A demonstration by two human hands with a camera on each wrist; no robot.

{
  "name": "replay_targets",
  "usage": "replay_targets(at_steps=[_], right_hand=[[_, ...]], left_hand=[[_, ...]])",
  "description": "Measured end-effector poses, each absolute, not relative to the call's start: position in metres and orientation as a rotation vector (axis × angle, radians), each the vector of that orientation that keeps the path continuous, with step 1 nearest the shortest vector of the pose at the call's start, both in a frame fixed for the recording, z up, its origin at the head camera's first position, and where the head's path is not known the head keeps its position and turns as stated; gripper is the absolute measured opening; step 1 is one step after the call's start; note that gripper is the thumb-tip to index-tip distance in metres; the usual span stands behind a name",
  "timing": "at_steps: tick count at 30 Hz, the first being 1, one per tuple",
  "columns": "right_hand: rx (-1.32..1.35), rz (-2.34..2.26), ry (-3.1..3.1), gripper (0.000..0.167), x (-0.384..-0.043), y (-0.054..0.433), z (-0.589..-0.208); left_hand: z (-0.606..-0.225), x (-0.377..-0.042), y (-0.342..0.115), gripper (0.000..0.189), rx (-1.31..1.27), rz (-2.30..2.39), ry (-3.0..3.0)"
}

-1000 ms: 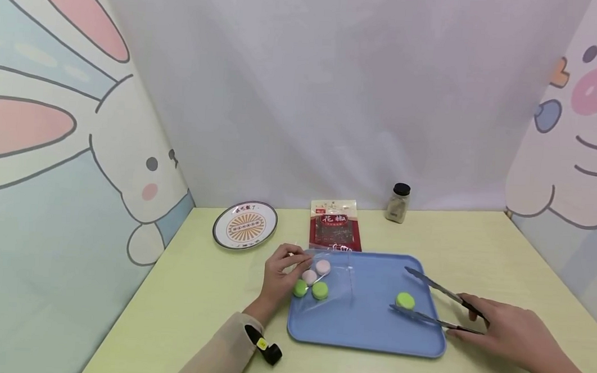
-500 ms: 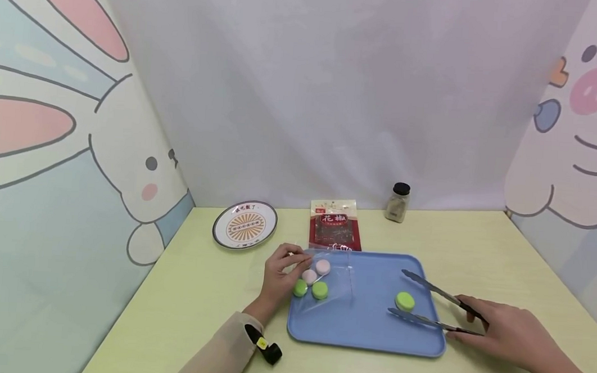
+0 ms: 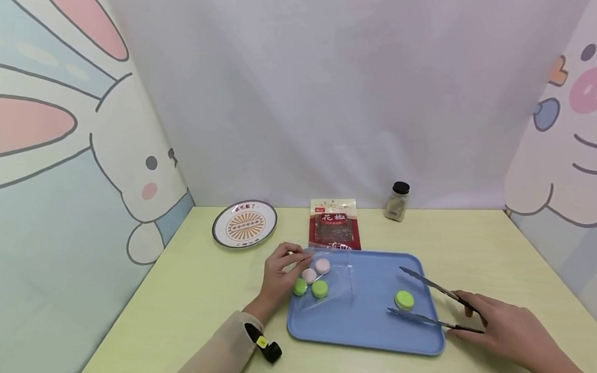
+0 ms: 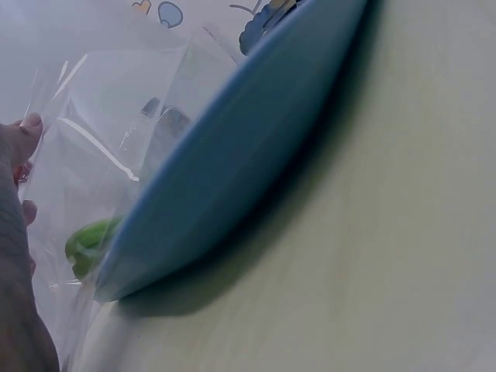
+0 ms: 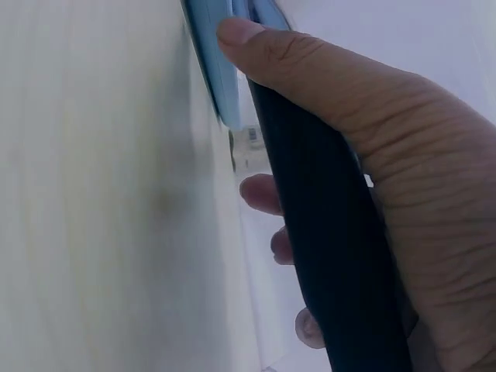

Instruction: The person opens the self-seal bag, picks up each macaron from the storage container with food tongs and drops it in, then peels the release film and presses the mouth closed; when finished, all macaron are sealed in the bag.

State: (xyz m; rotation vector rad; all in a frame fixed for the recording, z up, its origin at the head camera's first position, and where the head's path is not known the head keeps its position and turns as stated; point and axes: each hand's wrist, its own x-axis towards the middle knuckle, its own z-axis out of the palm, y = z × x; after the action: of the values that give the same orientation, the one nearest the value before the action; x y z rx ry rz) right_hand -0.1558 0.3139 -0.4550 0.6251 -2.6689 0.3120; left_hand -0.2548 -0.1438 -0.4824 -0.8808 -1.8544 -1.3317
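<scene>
My left hand [image 3: 280, 273] pinches a clear plastic bag [image 3: 343, 274] over the left end of a blue tray [image 3: 367, 332]. Two pink macarons [image 3: 323, 266] and two green macarons [image 3: 319, 289] show through the film, close by the fingers. In the left wrist view, a green macaron [image 4: 91, 246] appears behind the film at the tray's edge. Metal tongs [image 3: 418, 318] with dark handles are gripped in my right hand [image 3: 511, 330], their arms spread wide. A lone green macaron [image 3: 404, 299] lies on the tray between the tong arms, nearer the front one.
Behind the tray lies a red spice packet [image 3: 335, 225]. A patterned plate [image 3: 245, 224] is at the back left, and a small black-capped jar [image 3: 397, 202] stands at the back right. Printed walls border the table [image 3: 170, 315] on both sides.
The tong tips have drifted slightly left, with the far arm moving more than the near one. My left hand, the bag and the macarons hold their places.
</scene>
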Motion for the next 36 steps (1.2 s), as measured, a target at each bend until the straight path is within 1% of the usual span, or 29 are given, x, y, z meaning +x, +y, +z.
replay_targets(at_steps=[6,13,19,23,30,36], right_hand=[[0.586,0.314,-2.723,0.059,-0.156,0.314,-0.455],[0.606,0.320,-2.712,0.057,-0.157,0.315,-0.455],[0.636,0.304,-2.675,0.048,-0.158,0.314,-0.454],[0.642,0.285,-2.661,0.047,-0.157,0.315,-0.452],[0.665,0.305,-2.707,0.037,-0.155,0.315,-0.450],[0.687,0.327,-2.707,0.035,-0.154,0.315,-0.451]], left_hand=[[-0.482,-0.255,-0.144,0.017,-0.879,-1.330,-1.865],[-0.483,-0.257,-0.145,0.018,-0.896,-1.332,-1.844],[-0.472,-0.252,-0.143,0.021,-0.926,-1.327,-1.811],[-0.459,-0.243,-0.141,0.021,-0.925,-1.335,-1.818],[-0.456,-0.240,-0.141,0.019,-0.907,-1.341,-1.834],[-0.457,-0.239,-0.140,0.020,-0.902,-1.340,-1.834]])
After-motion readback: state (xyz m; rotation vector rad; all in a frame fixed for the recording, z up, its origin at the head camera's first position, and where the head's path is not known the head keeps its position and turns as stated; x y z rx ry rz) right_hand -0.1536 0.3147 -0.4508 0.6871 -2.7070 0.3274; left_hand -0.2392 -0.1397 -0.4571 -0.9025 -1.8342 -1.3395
